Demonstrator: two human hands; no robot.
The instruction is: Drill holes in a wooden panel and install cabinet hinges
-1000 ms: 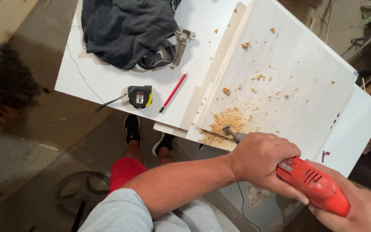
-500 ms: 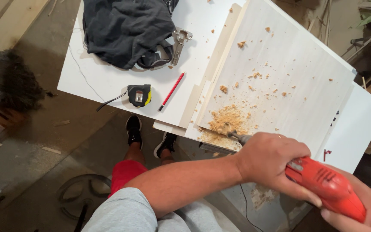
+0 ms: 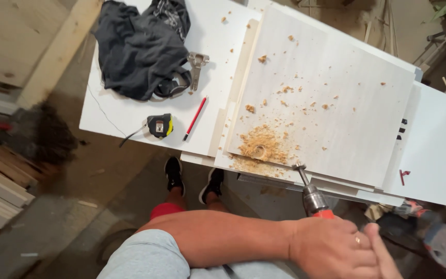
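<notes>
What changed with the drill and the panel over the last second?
The drill has been pulled back off the light wood panel; its bit now hangs past the near edge, exposing a round hole amid the sawdust. Left hand still grips it. Tape measure, red pencil, dark cloth unmoved.

- The drill has been pulled back off the pale board; its bit now hangs at the board's near edge.
- A round hole now shows in the sawdust pile, up and left of the fingers.
- Both hands have drawn back toward the body, clear of the desk.
</notes>
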